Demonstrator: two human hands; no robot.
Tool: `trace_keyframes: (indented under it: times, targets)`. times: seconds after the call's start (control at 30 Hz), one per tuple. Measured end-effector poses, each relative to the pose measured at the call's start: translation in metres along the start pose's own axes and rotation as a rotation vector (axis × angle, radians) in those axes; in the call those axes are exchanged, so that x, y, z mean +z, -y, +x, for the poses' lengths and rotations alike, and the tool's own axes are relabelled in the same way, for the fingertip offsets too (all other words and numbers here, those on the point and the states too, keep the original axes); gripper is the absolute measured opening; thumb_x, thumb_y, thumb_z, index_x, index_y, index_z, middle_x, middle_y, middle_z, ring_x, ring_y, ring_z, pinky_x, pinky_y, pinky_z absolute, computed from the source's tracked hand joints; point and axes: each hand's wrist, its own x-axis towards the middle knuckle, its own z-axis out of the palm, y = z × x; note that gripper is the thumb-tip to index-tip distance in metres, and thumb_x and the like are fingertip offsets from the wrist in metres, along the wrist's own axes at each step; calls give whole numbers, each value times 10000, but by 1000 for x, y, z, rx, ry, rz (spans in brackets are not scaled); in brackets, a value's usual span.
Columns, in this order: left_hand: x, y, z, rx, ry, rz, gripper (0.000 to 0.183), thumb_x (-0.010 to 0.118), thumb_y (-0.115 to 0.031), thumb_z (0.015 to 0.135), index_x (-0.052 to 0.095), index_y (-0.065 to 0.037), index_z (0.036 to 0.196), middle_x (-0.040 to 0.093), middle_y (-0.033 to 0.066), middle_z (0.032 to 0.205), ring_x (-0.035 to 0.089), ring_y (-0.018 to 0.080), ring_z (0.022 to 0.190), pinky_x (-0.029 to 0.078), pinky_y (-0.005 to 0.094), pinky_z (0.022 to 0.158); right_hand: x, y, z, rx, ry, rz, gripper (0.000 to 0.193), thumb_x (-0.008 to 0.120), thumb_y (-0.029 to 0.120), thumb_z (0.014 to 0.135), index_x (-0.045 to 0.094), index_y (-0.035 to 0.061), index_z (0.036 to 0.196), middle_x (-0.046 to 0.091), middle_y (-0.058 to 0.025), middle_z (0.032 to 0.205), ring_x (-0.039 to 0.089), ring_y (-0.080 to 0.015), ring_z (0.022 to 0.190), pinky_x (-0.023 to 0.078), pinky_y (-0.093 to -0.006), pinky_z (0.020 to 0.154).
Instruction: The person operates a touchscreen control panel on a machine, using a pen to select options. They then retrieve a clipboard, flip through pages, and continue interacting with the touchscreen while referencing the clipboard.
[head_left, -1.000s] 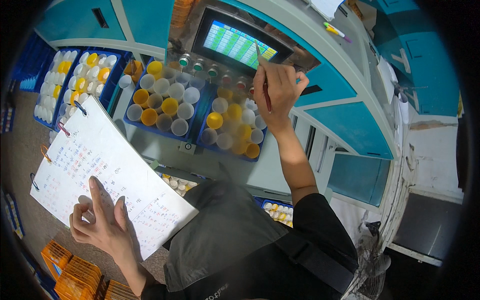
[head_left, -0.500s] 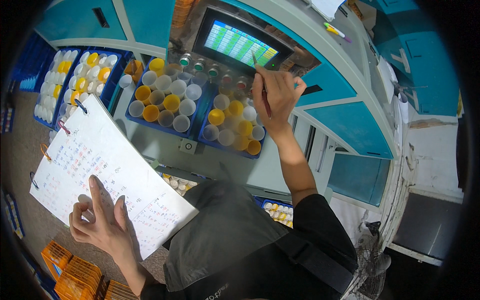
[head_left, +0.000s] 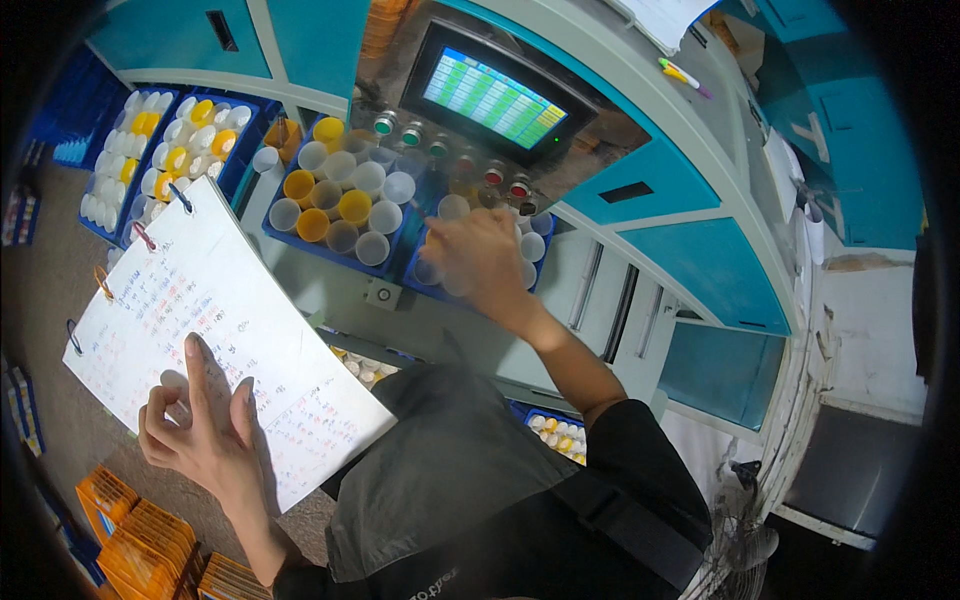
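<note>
A ring-bound stack of handwritten white pages (head_left: 285, 355) slopes across my left side. On the page lies my left hand (head_left: 205, 440), index finger stretched out onto a line of writing, thumb apart, other fingers curled. My right hand (head_left: 478, 262), smeared by motion, is over the right blue crate of white and yellow cups (head_left: 532, 246), hiding many of them; I cannot make out whether it holds anything. Beside it, the left blue crate (head_left: 325, 254) is filled with upright cups. Beyond my right hand, a lit touchscreen (head_left: 495, 97) shows a green and blue table.
Green buttons (head_left: 411, 133) and red buttons (head_left: 494, 172) sit below the screen. Farther left stand blue crates with filled cups (head_left: 188, 158). Orange baskets (head_left: 150, 540) are on the floor at lower left. A multicoloured pen (head_left: 684, 77) lies on the machine's top ledge.
My right hand has come down and left from the screen, where it held a thin, dark red pen-like tool, to above the right crate. My left index finger stays on the page.
</note>
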Motion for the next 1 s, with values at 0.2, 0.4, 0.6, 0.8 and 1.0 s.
trace_keyframes:
  times: [0.2, 0.4, 0.6, 0.8, 1.0]
  targets:
    - [2, 1, 0, 11, -28, 41, 695, 766, -569, 896, 590, -363, 1536, 478, 67, 1229, 379, 291, 1256, 277, 523, 1140, 14, 29, -24, -14, 174, 236, 408, 771, 375, 949, 702, 107, 1250, 735, -51, 978, 643, -220, 949, 381, -426, 937]
    - [7, 10, -5, 39, -103, 28, 730, 743, -604, 894, 600, -285, 1535, 499, 72, 1248, 416, 284, 1237, 323, 510, 1110, -38, -18, -9, -20, -260, -26, 465, 723, 184, 950, 662, 79, 1398, 744, -76, 1090, 646, -269, 1009, 338, -439, 1015]
    - [9, 29, -16, -50, -267, -178, 619, 644, -508, 1018, 578, -191, 1545, 494, 83, 1229, 432, 257, 1212, 418, 433, 1036, -119, -113, 39, 51, -679, -498, 362, 673, 183, 999, 684, 71, 1343, 725, -114, 1264, 656, -279, 1160, 304, -490, 1143]
    - [-11, 49, -21, -393, -193, -468, 801, 780, -368, 933, 431, -177, 1629, 411, 216, 1574, 372, 323, 1481, 354, 559, 1191, -134, -175, 59, -49, -791, -769, 310, 674, 191, 1000, 698, 55, 1278, 724, -108, 1292, 633, -301, 1223, 304, -536, 1180]
    - [-4, 73, -63, -843, -16, -1134, 964, 819, -381, 894, 329, -50, 1655, 381, 278, 1640, 434, 370, 1484, 371, 510, 1209, -131, -179, 55, 44, -785, -623, 282, 651, 227, 1025, 702, 64, 1249, 722, -113, 1305, 612, -318, 1264, 300, -541, 1171]
